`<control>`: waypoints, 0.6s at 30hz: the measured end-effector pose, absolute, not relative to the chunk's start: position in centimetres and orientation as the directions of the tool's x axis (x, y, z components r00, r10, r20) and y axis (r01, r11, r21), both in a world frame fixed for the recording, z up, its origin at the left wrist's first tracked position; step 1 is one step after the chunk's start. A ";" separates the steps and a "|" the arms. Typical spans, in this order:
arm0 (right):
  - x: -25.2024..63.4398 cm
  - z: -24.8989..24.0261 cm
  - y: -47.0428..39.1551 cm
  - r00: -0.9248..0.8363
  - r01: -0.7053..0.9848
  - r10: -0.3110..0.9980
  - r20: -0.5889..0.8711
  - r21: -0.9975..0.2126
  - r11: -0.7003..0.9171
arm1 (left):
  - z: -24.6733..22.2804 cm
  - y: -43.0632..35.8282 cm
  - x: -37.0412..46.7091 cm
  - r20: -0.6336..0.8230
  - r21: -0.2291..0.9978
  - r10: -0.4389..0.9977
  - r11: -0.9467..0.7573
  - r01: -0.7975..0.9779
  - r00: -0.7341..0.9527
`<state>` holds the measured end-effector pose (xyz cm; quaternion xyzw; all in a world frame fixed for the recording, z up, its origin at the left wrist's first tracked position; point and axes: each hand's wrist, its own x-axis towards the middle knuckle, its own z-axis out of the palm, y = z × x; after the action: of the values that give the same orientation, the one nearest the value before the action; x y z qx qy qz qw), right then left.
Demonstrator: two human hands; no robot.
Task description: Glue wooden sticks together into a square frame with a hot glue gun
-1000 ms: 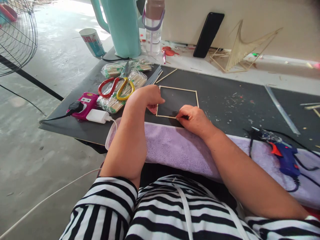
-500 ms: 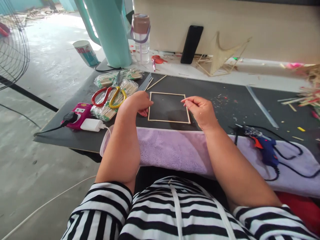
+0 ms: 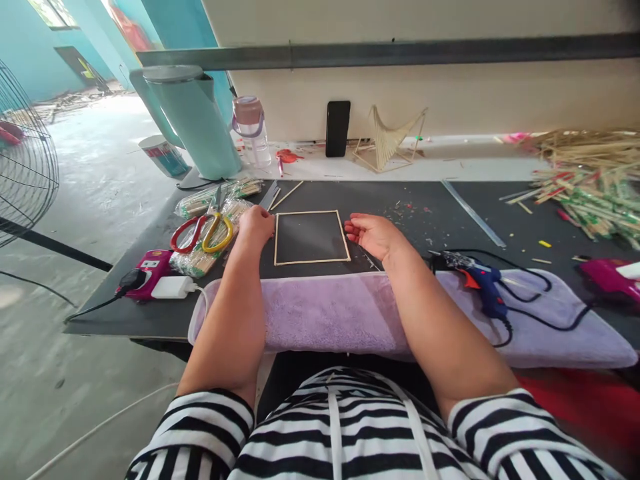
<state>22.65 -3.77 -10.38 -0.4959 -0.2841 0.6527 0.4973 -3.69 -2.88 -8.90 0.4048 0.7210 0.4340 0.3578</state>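
Note:
A square frame of thin wooden sticks [image 3: 311, 262] lies flat on the dark tabletop between my hands. My right hand [image 3: 374, 235] is beside its right edge, fingers apart and holding nothing. By the upper left corner is my left hand [image 3: 256, 225], bent downward; its fingers are mostly hidden behind its back, so its grip cannot be made out. Just beyond it lie grey strips [image 3: 270, 195] and a loose thin stick [image 3: 289, 196]. Scissors [image 3: 216, 233] with one red and one yellow handle rest on plastic-wrapped stick bundles [image 3: 197, 261] to the left.
A glue gun [image 3: 483, 283] with a black cord lies on a purple cloth [image 3: 330, 313] along the front edge. At left is a pink power strip [image 3: 150, 270]. A pitcher [image 3: 193, 127], bottle [image 3: 253, 137], phone [image 3: 338, 130] and stick model [image 3: 390, 140] stand behind. Stick piles [image 3: 585, 193] are at right.
My right hand has opened from a pinch and come off the frame's right side. My left hand has drawn back from its left side. The view has tilted up and turned right.

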 end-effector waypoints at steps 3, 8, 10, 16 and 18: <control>22.7 -9.9 -4.0 -0.042 -0.387 0.915 -0.402 -0.837 -0.386 | -8.9 -2.9 -3.3 -0.110 0.897 0.894 0.278 0.344 -0.434; 22.9 -9.5 -4.3 -0.088 -0.377 0.909 -0.406 -0.832 -0.408 | -9.1 -2.9 -3.0 -0.131 0.918 0.897 0.271 0.290 -0.422; 23.0 -9.5 -4.3 -0.097 -0.369 0.909 -0.405 -0.833 -0.411 | -8.9 -3.1 -2.9 -0.158 0.931 0.898 0.274 0.240 -0.411; 23.0 -9.6 -4.3 -0.110 -0.352 0.905 -0.411 -0.835 -0.422 | -8.1 -3.6 -2.8 -0.232 0.943 0.904 0.300 0.144 -0.360; 23.0 -9.7 -4.2 -0.119 -0.347 0.906 -0.405 -0.838 -0.421 | -7.9 -3.8 -2.9 -0.261 0.945 0.900 0.312 0.098 -0.348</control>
<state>23.04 -4.23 -9.69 -0.4839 -0.2889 0.6901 0.4541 -2.91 -3.75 -7.92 0.3661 0.6814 0.4581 0.4380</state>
